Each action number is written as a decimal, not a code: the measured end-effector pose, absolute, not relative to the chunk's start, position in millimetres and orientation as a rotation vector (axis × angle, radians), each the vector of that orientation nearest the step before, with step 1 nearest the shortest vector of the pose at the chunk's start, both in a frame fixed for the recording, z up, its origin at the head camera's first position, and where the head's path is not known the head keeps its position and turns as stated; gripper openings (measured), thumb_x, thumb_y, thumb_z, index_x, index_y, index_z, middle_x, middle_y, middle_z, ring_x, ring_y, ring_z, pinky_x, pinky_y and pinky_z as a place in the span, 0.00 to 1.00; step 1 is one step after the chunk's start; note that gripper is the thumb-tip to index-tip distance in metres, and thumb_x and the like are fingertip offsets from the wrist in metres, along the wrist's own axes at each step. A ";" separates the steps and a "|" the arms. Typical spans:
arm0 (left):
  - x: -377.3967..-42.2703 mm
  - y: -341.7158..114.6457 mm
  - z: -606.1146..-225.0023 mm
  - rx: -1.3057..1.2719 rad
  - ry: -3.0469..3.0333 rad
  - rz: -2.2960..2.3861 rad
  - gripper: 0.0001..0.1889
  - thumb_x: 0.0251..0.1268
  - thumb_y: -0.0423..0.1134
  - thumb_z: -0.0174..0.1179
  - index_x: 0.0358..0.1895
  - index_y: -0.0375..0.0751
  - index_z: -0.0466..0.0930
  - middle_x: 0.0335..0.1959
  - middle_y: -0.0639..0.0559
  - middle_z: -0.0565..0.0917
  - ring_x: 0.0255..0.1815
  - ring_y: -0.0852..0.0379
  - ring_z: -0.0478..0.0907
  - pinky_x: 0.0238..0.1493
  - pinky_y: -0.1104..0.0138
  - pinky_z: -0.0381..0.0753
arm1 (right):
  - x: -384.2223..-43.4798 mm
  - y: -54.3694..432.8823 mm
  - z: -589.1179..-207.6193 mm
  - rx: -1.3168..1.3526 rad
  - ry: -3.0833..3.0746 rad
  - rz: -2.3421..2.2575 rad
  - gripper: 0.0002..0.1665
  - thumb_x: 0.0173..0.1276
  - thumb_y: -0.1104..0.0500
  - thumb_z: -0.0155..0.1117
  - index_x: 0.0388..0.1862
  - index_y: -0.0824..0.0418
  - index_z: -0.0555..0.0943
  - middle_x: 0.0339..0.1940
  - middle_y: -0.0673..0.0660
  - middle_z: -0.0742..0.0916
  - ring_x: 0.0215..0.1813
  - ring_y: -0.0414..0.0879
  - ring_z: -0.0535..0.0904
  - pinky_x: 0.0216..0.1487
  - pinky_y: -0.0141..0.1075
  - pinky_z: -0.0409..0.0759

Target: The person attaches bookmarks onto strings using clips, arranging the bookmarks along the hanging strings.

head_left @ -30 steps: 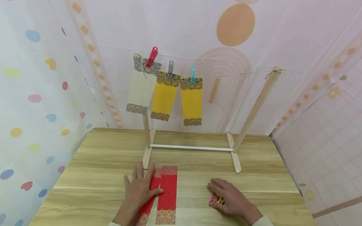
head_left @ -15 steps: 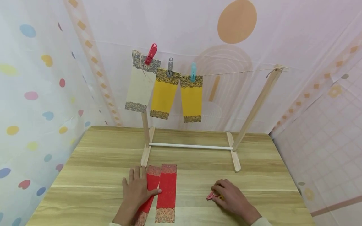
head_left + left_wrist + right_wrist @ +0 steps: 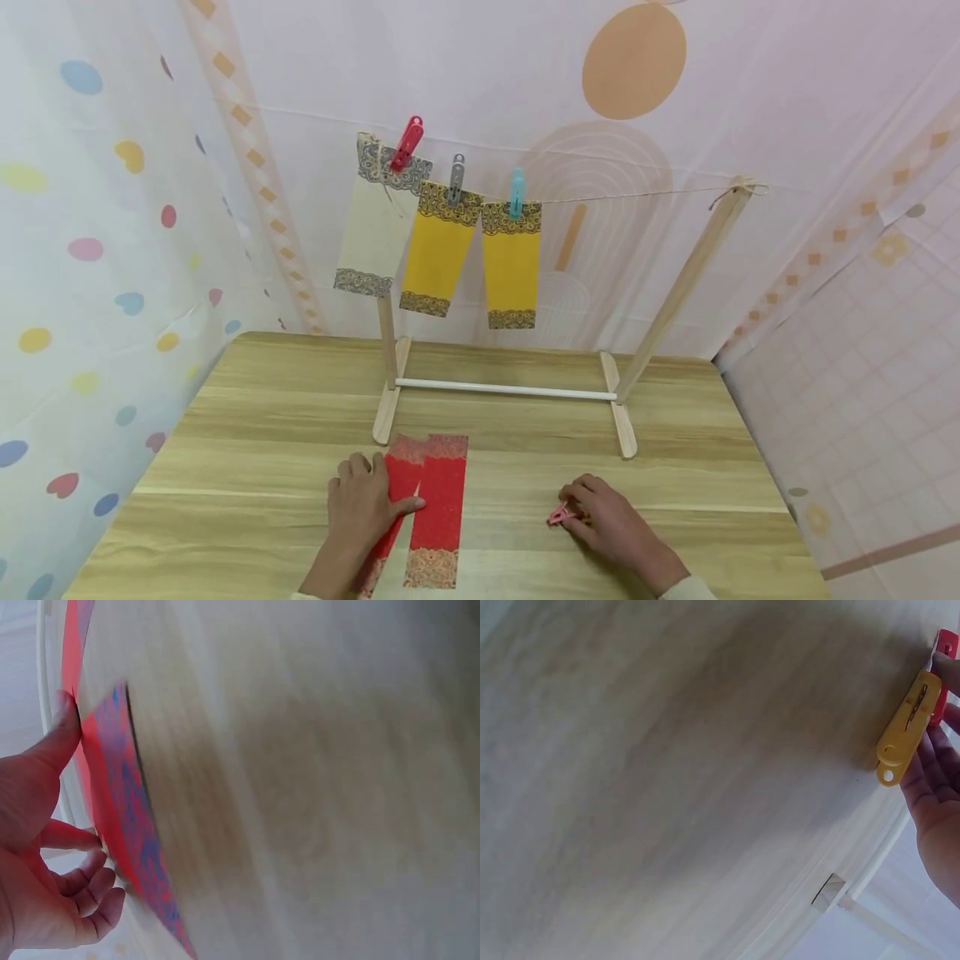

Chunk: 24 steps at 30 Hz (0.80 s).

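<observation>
Two red paper strips with patterned ends lie side by side on the table, the left strip (image 3: 403, 475) slanted and the right strip (image 3: 441, 504) nearly straight. My left hand (image 3: 358, 504) grips the left strip across its width, thumb toward the right strip and the other fingers curled at its left edge. In the left wrist view the gripped strip (image 3: 124, 787) stands at a slant. On the right, my right hand (image 3: 611, 521) pinches a pink clothespin (image 3: 558, 515) between thumb and fingers. A yellow clothespin (image 3: 907, 724) sits beside it, partly hidden from the head view by the fingers.
Behind the hands stands a wooden rack (image 3: 678, 287) with a white crossbar (image 3: 510, 389) and a string (image 3: 622, 197). A cream strip (image 3: 375, 237) and two yellow strips hang there from red (image 3: 408, 143), grey (image 3: 457, 179) and light blue (image 3: 517, 193) clothespins.
The left hand's fingers have gone from spread flat to curled at the left strip, whose top has shifted toward the right one. The right fingers have drawn together on the pink clothespin and turned it.
</observation>
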<state>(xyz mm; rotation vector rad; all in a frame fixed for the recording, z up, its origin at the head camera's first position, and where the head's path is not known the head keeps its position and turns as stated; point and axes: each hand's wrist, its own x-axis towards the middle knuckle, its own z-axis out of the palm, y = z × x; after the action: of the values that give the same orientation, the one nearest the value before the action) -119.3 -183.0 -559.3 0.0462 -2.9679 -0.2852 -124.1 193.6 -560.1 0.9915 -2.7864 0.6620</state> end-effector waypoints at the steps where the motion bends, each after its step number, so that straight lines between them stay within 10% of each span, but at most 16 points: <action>1: -119.6 -183.6 -559.4 0.049 -2.958 -0.298 0.47 0.38 0.63 0.80 0.49 0.23 0.77 0.31 0.38 0.71 0.31 0.46 0.67 0.31 0.56 0.70 | -124.3 192.9 -560.0 0.971 -2.799 0.706 0.15 0.65 0.58 0.75 0.48 0.58 0.83 0.45 0.47 0.81 0.43 0.37 0.78 0.42 0.35 0.81; 24: -128.1 -185.0 -549.5 0.291 -3.002 -0.673 0.35 0.41 0.46 0.84 0.41 0.25 0.71 0.28 0.39 0.70 0.30 0.44 0.69 0.27 0.56 0.71 | -132.4 194.1 -551.9 0.898 -2.827 0.869 0.12 0.65 0.59 0.74 0.45 0.59 0.84 0.44 0.47 0.82 0.42 0.40 0.80 0.42 0.36 0.81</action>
<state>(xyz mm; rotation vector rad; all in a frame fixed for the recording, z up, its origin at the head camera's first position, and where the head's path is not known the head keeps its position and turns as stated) -128.1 -185.0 -549.5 0.2910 -3.0023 -0.6726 -132.4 194.1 -551.9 0.8985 -2.8268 0.8688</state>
